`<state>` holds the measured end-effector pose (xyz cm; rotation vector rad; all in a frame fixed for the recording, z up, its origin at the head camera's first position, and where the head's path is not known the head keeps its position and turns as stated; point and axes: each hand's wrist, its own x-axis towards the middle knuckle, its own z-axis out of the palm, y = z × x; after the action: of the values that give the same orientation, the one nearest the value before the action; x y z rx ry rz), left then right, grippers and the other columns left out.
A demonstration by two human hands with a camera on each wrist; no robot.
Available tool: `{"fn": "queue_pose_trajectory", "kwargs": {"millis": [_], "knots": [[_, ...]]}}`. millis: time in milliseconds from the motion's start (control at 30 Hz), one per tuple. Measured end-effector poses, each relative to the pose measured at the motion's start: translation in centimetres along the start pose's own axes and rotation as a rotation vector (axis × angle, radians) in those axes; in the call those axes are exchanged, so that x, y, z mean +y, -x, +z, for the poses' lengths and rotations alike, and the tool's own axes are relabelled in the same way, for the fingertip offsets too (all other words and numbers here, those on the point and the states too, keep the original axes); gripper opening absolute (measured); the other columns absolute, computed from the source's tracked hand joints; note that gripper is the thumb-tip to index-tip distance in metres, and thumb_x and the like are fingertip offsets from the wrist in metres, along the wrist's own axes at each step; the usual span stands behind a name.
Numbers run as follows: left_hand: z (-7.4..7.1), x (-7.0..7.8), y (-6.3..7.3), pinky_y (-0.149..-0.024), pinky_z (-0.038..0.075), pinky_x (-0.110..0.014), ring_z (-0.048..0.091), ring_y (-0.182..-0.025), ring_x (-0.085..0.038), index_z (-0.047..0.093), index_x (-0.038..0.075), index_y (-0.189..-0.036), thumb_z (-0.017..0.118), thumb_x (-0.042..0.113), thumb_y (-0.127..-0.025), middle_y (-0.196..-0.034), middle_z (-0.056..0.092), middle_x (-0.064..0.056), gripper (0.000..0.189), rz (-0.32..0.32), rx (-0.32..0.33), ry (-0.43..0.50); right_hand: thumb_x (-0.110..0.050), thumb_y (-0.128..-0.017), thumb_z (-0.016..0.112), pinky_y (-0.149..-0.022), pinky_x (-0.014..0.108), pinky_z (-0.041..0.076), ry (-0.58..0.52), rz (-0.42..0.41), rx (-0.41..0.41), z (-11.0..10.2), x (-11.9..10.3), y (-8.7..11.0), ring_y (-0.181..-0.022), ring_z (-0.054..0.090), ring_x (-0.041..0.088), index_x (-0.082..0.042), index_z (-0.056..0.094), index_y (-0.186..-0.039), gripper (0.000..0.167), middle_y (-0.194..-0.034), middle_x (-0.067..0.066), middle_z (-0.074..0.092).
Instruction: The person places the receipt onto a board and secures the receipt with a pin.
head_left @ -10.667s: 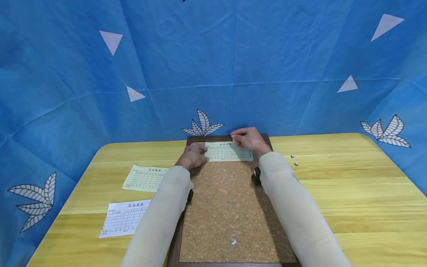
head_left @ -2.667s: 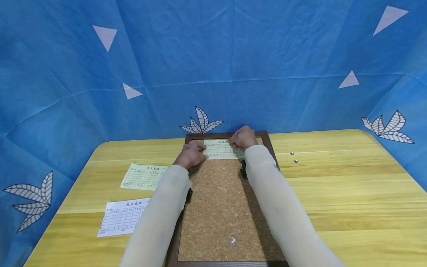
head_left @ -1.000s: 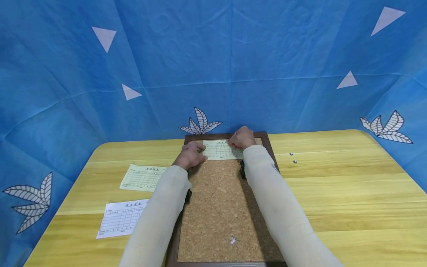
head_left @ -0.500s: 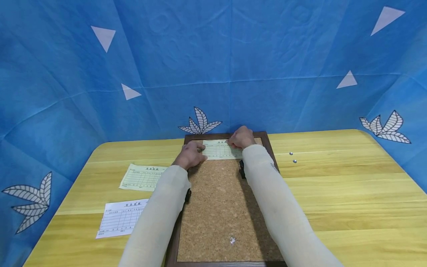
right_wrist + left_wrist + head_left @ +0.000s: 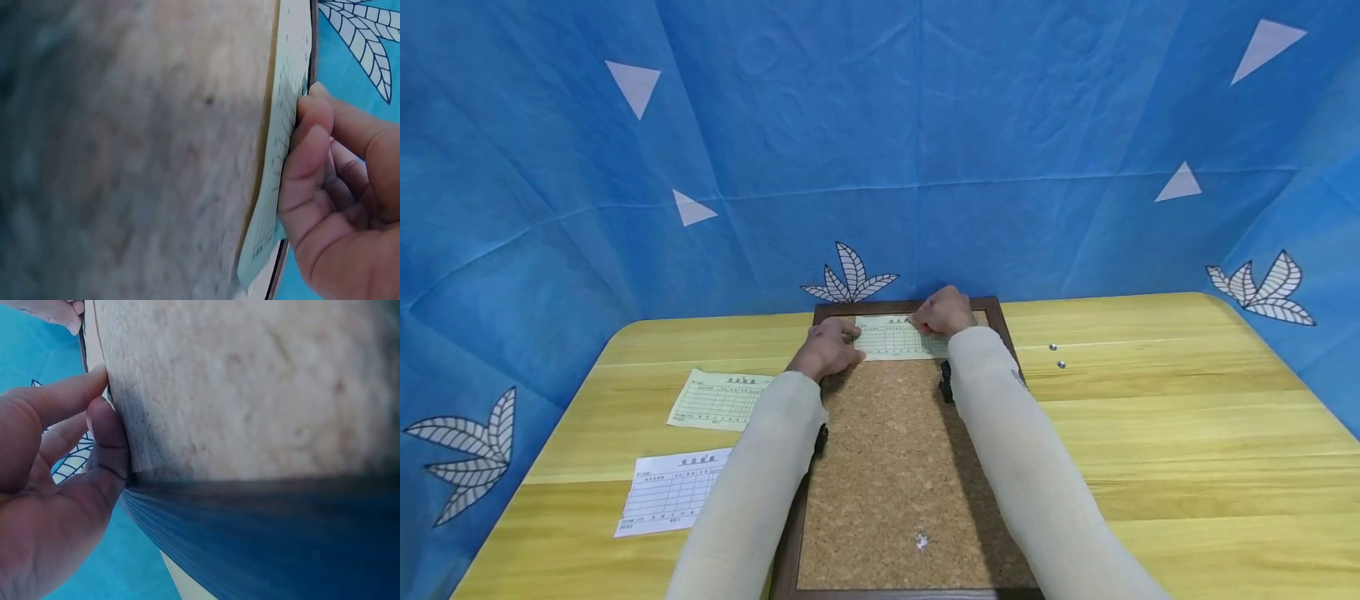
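A pale green printed slip [image 5: 891, 337] lies across the top of a cork board [image 5: 887, 467] in a dark wooden frame. My left hand [image 5: 830, 346] rests at the slip's left end, thumb and fingers spread on the slip and cork. In the left wrist view that hand [image 5: 62, 456] touches the board with its fingertips. My right hand [image 5: 945, 311] presses at the slip's upper edge, right of its middle. In the right wrist view its fingers curl and the thumb and index tips [image 5: 312, 115] meet; what they pinch, apparently a thumbtack, is mostly hidden.
Two silvery thumbtacks [image 5: 1053, 347] lie on the wooden table [image 5: 1187, 433] right of the board. A shiny little cluster [image 5: 922, 541] sits low on the cork. Left of the board lie another green slip [image 5: 718, 400] and a white one [image 5: 670, 492]. Blue cloth [image 5: 880, 150] hangs behind.
Since the oldest frame, my right hand has come down from above the slip's top edge and presses there. The left hand has kept its place; over the last second both hands look still.
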<state>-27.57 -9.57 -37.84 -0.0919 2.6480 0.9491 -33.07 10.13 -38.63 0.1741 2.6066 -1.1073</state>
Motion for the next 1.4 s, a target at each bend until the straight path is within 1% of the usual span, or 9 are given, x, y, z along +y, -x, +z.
{"fn": "queue_pose_trajectory", "kwargs": {"millis": [100,200,300,367,567,767,967,1200,1400], "knots": [[-0.1,-0.1,0.1,-0.109,0.039,-0.049,0.040,-0.138,-0.031,0.059,0.012,-0.141,0.070,0.012,-0.094,-0.150,0.046,-0.012,0.047,-0.003,-0.002,0.002,-0.020,-0.095,0.070,-0.065,0.030,0.048,-0.027,-0.032,-0.018,-0.2,0.2,0.3,-0.053,0.054,0.014,-0.005,0.069,-0.068,0.031,-0.055,0.000,0.058],[-0.1,-0.1,0.1,-0.109,0.038,-0.049,0.038,-0.139,-0.031,0.059,0.012,-0.141,0.070,0.012,-0.094,-0.151,0.044,-0.012,0.048,-0.004,-0.003,0.007,-0.018,-0.095,0.070,-0.065,0.029,0.053,-0.105,-0.051,-0.056,-0.5,0.3,0.6,-0.058,0.060,0.011,0.001,0.074,-0.087,0.022,-0.063,0.002,0.064],[-0.2,0.0,0.2,-0.108,0.039,-0.048,0.039,-0.139,-0.031,0.059,0.012,-0.141,0.070,0.011,-0.094,-0.150,0.046,-0.012,0.048,-0.002,-0.006,0.015,-0.012,-0.097,0.067,-0.069,0.028,0.056,-0.225,-0.038,-0.132,-1.1,0.5,0.7,-0.063,0.063,0.011,0.008,0.071,-0.106,0.022,-0.071,0.005,0.067],[-0.3,0.0,0.2,-0.108,0.040,-0.048,0.040,-0.138,-0.031,0.058,0.011,-0.141,0.070,0.011,-0.094,-0.149,0.047,-0.012,0.049,0.000,-0.008,0.019,-0.008,-0.097,0.065,-0.073,0.030,0.057,-0.274,-0.024,-0.171,-1.5,0.5,0.9,-0.066,0.063,0.012,0.010,0.069,-0.112,0.023,-0.076,0.007,0.067],[-0.2,-0.5,-0.4,-0.109,0.038,-0.049,0.035,-0.141,-0.032,0.059,0.010,-0.140,0.071,0.012,-0.093,-0.151,0.044,-0.012,0.049,0.027,-0.007,0.013,-0.005,-0.099,0.062,-0.077,0.033,0.057,-0.285,-0.021,-0.198,-1.6,0.8,0.8,-0.070,0.064,0.014,0.011,0.067,-0.116,0.024,-0.083,0.009,0.068],[-0.2,-1.2,-0.9,-0.106,0.041,-0.049,0.046,-0.134,-0.031,0.058,0.010,-0.140,0.071,0.013,-0.093,-0.147,0.050,-0.012,0.050,0.058,-0.031,0.061,-0.007,-0.100,0.059,-0.079,0.033,0.057,-0.252,-0.046,-0.212,-1.8,1.3,0.4,-0.077,0.065,0.016,0.011,0.065,-0.121,0.028,-0.095,0.013,0.069],[-0.4,-1.6,-1.2,-0.101,0.045,-0.049,0.049,-0.131,-0.030,0.058,0.011,-0.141,0.072,0.015,-0.092,-0.149,0.046,-0.011,0.051,0.079,-0.053,0.080,-0.008,-0.101,0.057,-0.077,0.034,0.057,-0.208,-0.083,-0.220,-2.3,1.1,0.7,-0.079,0.066,0.018,0.011,0.065,-0.120,0.028,-0.100,0.018,0.070],[-0.8,-1.4,-0.9,-0.074,0.049,-0.037,0.059,-0.097,-0.024,0.056,0.011,-0.142,0.072,0.014,-0.092,-0.120,0.062,-0.012,0.053,0.095,-0.052,0.098,-0.010,-0.102,0.057,-0.082,0.036,0.057,-0.136,-0.115,-0.199,-3.2,0.7,1.6,-0.088,0.068,0.023,0.010,0.065,-0.123,0.030,-0.109,0.022,0.069],[-1.2,-2.0,-0.6,-0.073,0.047,-0.037,0.060,-0.085,-0.021,0.057,0.011,-0.142,0.069,0.017,-0.094,-0.108,0.064,-0.010,0.050,0.139,-0.051,0.076,-0.011,-0.103,0.056,-0.084,0.040,0.056,-0.086,-0.150,-0.200,-3.9,0.8,2.8,-0.094,0.068,0.030,0.011,0.065,-0.122,0.031,-0.109,0.023,0.069]]}}
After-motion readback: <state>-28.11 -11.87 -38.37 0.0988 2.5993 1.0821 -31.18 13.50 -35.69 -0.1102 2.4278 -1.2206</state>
